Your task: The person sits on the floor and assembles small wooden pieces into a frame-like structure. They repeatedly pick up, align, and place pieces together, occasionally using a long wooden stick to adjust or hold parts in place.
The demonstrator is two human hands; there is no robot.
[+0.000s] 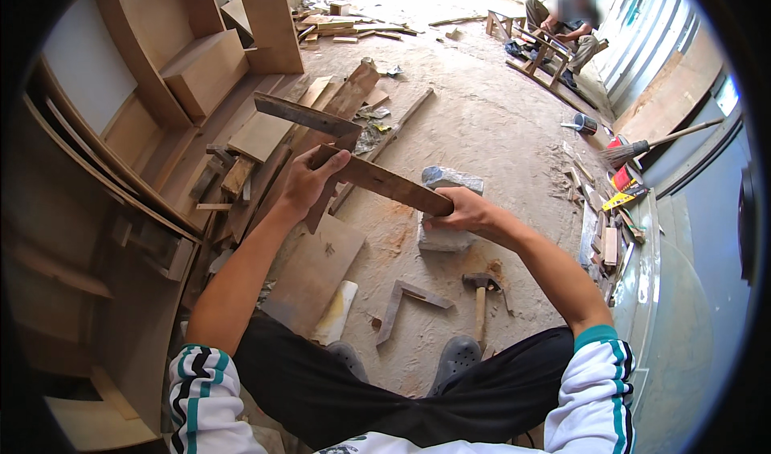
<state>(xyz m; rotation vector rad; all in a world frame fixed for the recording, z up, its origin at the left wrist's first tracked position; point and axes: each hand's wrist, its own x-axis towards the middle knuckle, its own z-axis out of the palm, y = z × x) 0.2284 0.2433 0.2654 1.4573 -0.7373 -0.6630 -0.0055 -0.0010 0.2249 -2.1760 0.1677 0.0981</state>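
Observation:
Above the floor I hold a wooden frame made of short planks, with its near plank [393,186] running between my hands. A second plank [301,115] sticks out on its far side, joined near the left end. My left hand [309,183] grips the frame at that joint, thumb on top. My right hand [467,211] is closed around the plank's right end. Grey blocks [446,237] lie beneath my right hand; whether the plank touches them I cannot tell. Nearer to me a hammer [480,309] and a metal try square [393,309] rest on the floor between my feet.
Wooden cabinets [201,77] stand on the left beside scrap boards [261,133]. A flat panel [317,273] lies near my left knee. On the right are a broom [634,150], paint cans [585,123] and wood offcuts [610,245]. A person [562,28] sits at the far right.

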